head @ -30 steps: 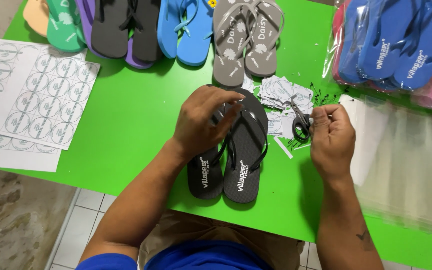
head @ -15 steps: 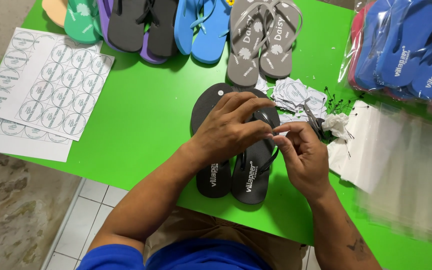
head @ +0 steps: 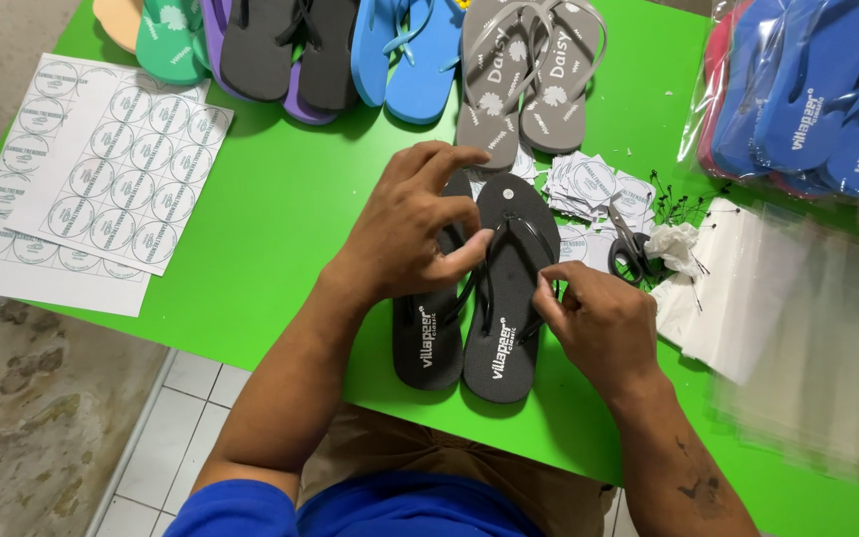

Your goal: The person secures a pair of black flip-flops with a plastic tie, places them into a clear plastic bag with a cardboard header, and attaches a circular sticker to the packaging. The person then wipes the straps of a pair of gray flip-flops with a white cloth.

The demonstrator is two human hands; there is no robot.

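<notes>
— While the black flip-flops lie side by side near the front edge of the green table, what is different from a moment back?

— Both hands have closed in on the straps. A second ago the right hand was off to the side by the scissors; now it rests on the right sandal, fingers curled tight, pinching at the strap's outer side. Whether something small sits between those fingertips, I cannot tell.

— And the left hand?

— Half open, thumb and fingers pressing the straps where the two sandals meet, index finger lifted.

— So the work has moved from the tools onto the pair itself?

— It looks so; I judge something is being fixed at the straps. The scissors lie untouched beside a heap of cut round labels. Further out: grey flip-flops, blue flip-flops, label sheets at left, clear bags at right.
</notes>
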